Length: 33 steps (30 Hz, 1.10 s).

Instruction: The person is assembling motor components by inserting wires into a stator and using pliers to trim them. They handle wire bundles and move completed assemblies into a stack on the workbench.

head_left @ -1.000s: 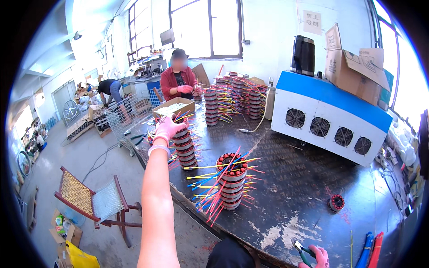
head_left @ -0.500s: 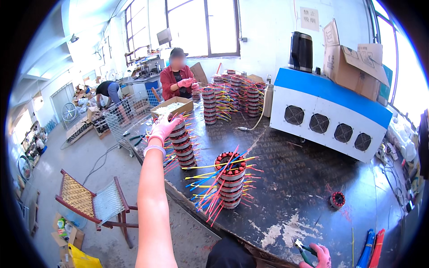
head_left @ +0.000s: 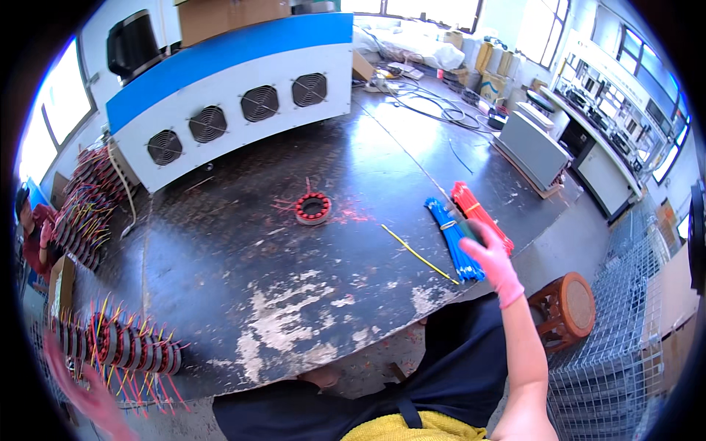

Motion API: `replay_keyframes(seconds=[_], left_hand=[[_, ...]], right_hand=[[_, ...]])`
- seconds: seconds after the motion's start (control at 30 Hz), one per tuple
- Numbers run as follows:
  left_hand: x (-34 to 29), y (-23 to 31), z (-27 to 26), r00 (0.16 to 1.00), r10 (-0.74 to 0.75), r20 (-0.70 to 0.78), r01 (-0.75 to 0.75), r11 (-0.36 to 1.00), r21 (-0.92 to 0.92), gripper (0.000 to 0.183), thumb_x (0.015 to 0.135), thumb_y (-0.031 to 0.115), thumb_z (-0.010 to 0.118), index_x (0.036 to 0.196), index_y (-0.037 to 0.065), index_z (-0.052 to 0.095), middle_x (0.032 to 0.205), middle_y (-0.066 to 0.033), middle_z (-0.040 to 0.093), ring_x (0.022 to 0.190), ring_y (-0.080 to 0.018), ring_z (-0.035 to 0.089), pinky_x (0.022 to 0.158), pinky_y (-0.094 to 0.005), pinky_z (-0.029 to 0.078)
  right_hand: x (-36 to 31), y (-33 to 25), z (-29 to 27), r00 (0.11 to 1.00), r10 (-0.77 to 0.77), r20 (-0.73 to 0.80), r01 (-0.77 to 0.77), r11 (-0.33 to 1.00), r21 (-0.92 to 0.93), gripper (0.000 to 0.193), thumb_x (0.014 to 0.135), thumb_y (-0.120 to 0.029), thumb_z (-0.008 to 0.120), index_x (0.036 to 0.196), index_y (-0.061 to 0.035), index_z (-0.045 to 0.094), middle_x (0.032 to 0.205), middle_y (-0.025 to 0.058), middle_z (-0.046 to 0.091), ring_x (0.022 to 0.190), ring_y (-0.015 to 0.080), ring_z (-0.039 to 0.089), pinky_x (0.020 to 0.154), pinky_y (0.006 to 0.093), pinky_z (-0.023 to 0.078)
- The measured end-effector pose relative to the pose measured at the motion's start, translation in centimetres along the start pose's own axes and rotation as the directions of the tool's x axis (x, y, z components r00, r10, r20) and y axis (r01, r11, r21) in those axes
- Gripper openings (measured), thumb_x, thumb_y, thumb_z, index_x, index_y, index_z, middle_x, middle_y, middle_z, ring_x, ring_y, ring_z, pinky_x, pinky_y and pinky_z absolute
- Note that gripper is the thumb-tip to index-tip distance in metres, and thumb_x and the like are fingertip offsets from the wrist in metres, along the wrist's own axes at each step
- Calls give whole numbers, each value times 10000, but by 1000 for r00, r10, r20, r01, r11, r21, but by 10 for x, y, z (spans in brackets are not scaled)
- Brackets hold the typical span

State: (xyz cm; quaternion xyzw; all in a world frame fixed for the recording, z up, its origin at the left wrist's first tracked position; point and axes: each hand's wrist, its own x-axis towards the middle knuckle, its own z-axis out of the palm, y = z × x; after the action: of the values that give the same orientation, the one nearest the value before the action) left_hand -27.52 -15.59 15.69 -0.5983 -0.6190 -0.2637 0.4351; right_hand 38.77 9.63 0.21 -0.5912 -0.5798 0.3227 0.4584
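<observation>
My right hand (head_left: 491,259), in a pink glove, is closed around green-handled pliers (head_left: 474,232), blurred, over a bundle of blue wires (head_left: 450,239). A bundle of red wires (head_left: 482,214) lies just beyond it. At the lower left, my gloved left hand (head_left: 84,393) is smeared, its fingers apart and nothing visible in them. It is beside a stack of ring-shaped motor stators (head_left: 140,349) bristling with red, yellow and blue wires. Near the table's middle sits a single stator (head_left: 313,209) with red windings. One yellow wire (head_left: 419,253) lies between it and the blue bundle.
A blue-and-white machine (head_left: 243,103) with round fans stands at the table's back. More wired stator stacks (head_left: 92,191) and a co-worker (head_left: 37,231) are at the far left. A wooden stool (head_left: 566,312) and wire mesh cage (head_left: 610,353) stand to my right. Cables (head_left: 441,106) lie at the back.
The view has swung to the right. My left hand has come away from the top of the far stator stack. My right hand, with the pliers, has moved over to the wire bundles.
</observation>
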Motion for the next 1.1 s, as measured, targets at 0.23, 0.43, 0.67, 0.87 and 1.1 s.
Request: replay_keyframes(seconds=[0.23,0.43,0.67,0.87,1.1], left_hand=[[-28,224,78,898,161,410,80,856,-511,593,813,230,754,1339,8,591,1421,-192,549,1342,-450,482,1163,-572,343],[-21,300,141,805,84,588,383,683,-622,598,792,118,819,1344,23,609,1401,-157,586,1345,-382,514,1139,-472,403],[1,318,242,838,124,532,270,752,-601,475,899,217,777,1310,30,630,1325,-167,629,1218,-340,617,1040,-428,496],[31,357,359,780,239,578,136,838,-529,600,917,445,698,1368,65,590,1374,-183,585,1319,-371,502,1156,-467,358],[27,369,383,774,269,574,-18,914,-405,467,857,415,744,1226,131,715,1287,-108,629,1327,-312,497,1201,-457,301]], right_hand=[[78,125,-128,900,71,-430,-354,697,-624,803,815,-560,724,1449,-98,553,1388,189,566,1327,377,493,1113,498,397],[104,198,-148,939,-48,-342,-250,589,-768,673,890,-591,658,1387,-138,622,1409,167,563,1340,358,482,1137,507,348],[34,30,-23,854,-356,381,465,850,-248,395,935,-68,574,1324,-21,622,1363,193,597,1308,357,545,1123,467,423],[-79,20,151,26,-628,778,680,582,447,730,1036,-527,478,1511,24,418,1582,248,401,1502,378,346,1257,500,242],[45,27,215,144,-669,729,897,399,189,704,963,-459,581,1484,0,466,1564,236,442,1479,378,388,1252,505,252]])
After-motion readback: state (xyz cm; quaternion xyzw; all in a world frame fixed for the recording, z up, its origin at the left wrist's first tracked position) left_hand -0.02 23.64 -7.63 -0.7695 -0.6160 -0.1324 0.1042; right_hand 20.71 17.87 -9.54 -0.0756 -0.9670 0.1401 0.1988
